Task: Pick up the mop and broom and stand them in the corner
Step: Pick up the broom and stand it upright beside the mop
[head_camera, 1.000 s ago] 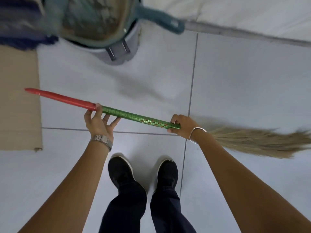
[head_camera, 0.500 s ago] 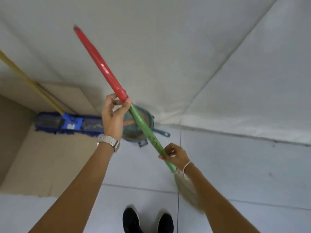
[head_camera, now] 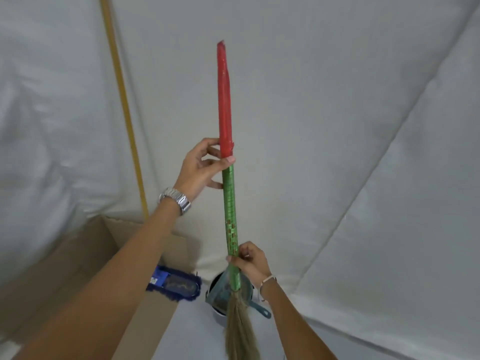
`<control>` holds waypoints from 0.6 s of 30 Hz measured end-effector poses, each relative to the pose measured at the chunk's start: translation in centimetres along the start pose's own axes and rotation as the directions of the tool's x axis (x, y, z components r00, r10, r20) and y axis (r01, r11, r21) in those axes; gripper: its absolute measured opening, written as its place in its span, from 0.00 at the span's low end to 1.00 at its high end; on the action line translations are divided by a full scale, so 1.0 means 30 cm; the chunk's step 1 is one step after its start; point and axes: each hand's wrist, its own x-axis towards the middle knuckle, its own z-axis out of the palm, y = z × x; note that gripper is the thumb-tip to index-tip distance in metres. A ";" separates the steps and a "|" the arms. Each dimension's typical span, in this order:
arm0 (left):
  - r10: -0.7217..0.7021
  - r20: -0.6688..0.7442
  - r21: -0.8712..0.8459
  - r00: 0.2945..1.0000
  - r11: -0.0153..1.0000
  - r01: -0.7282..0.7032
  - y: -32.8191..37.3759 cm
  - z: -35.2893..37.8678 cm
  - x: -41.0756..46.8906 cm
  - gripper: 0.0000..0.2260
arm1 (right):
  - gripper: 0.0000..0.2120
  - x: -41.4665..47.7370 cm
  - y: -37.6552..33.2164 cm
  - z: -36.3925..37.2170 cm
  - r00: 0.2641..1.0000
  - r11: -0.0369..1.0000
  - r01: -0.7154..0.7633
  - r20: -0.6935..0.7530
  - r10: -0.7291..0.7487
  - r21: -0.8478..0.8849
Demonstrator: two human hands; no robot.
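Now the broom (head_camera: 228, 193) stands nearly upright, where a second ago it lay level just above the floor and half a second ago was tilting up. Both hands have it: the left hand (head_camera: 201, 166) pinches the handle where red meets green, the right hand (head_camera: 249, 263) is closed round the bottom of the handle just above the bristles, which hang down. The mop (head_camera: 174, 283) already leans in the corner, its yellow pole up the wall, its blue head on the floor beside a cardboard box (head_camera: 85, 258). Likely only setting the broom down beside it remains.
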 end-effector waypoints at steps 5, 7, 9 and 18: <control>0.106 -0.071 0.061 0.992 0.993 -0.102 0.215 -0.086 -0.002 0.13 | 0.10 0.015 -0.241 0.089 0.987 0.988 0.146 0.083 -0.141 -0.054; 0.138 -0.078 0.083 0.987 0.988 -0.132 0.284 -0.132 -0.018 0.13 | 0.10 0.015 -0.314 0.134 0.977 0.975 0.202 0.089 -0.194 -0.087; 0.167 -0.075 0.102 0.983 0.982 -0.159 0.341 -0.185 -0.032 0.12 | 0.11 0.018 -0.373 0.187 0.966 0.960 0.254 0.085 -0.245 -0.116; 0.210 -0.075 0.105 0.975 0.974 -0.201 0.454 -0.542 -0.117 0.12 | 0.14 0.000 -0.481 0.534 0.930 0.925 0.365 0.009 -0.366 -0.108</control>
